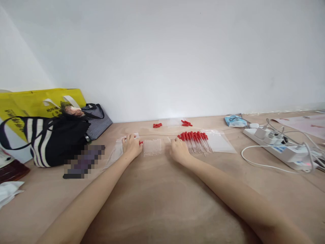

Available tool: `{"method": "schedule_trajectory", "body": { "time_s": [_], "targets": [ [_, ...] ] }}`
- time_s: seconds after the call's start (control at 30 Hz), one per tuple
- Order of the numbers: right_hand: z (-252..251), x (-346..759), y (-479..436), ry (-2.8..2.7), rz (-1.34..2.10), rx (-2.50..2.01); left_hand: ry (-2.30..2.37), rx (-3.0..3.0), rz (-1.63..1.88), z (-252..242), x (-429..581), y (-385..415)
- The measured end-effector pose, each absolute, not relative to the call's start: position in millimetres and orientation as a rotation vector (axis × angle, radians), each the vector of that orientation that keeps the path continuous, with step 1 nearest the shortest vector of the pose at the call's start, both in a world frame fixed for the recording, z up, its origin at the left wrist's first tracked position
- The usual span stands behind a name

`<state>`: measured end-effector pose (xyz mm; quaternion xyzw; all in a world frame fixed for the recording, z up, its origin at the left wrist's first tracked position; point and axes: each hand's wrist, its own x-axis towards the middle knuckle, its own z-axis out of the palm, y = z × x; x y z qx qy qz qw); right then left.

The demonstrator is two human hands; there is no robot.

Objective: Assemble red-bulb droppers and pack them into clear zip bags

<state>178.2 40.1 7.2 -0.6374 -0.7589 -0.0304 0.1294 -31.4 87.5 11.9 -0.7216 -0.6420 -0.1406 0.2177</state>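
Note:
My left hand (pixel 131 146) rests above a clear plastic bag (pixel 116 149), its fingers curled. At its thumb shows a small red rubber bulb (pixel 141 143), apparently pinched and mostly covered. To its right lies a row of thin clear dropper tubes (pixel 152 147). My right hand (pixel 179 149) is closed, and the pale end of a thin tube (pixel 169 139) sticks out from its fingers. Beside it, several droppers with red bulbs (pixel 194 137) lie side by side, partly on another clear bag (pixel 222 141).
Loose red bulbs (pixel 157 125) and more red bulbs (pixel 186 123) lie near the wall, with clear tubes (pixel 174 122) between. Left are a black bag (pixel 56 139), a striped bag (pixel 98 118) and a blurred dark object (pixel 85 162). Right are a power strip (pixel 279 145) with cables and a blue mask (pixel 236 121).

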Motion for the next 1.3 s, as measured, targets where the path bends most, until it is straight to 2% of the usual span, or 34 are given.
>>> {"method": "schedule_trajectory", "body": {
  "time_s": [0.13, 0.37, 0.5, 0.63, 0.93, 1.3],
  "targets": [
    [-1.8, 213.3, 21.6, -2.222, -0.295, -1.670, -1.809, -1.940, -0.434, 7.9, -26.2, 90.4],
    [-21.3, 245.3, 5.7, -2.232, -0.292, -1.370, -1.761, -1.867, -0.679, 19.1, -23.0, 78.6],
    [-21.4, 240.8, 0.5, -2.234, -0.256, -1.219, -1.482, -2.295, -0.861, 20.4, -5.7, 43.6],
    [-19.7, 236.8, -4.2, -2.259, -0.209, -1.133, -1.432, -2.734, -0.898, 7.4, 17.9, 7.1],
    [-20.9, 232.6, -5.3, -2.257, -0.169, -1.021, -1.282, -2.944, -0.944, -1.9, 25.0, 0.9],
    [-20.7, 230.9, -10.5, -2.305, -0.173, -0.921, -1.361, -3.069, -1.134, -0.7, 27.9, -0.9]
  ]
}}
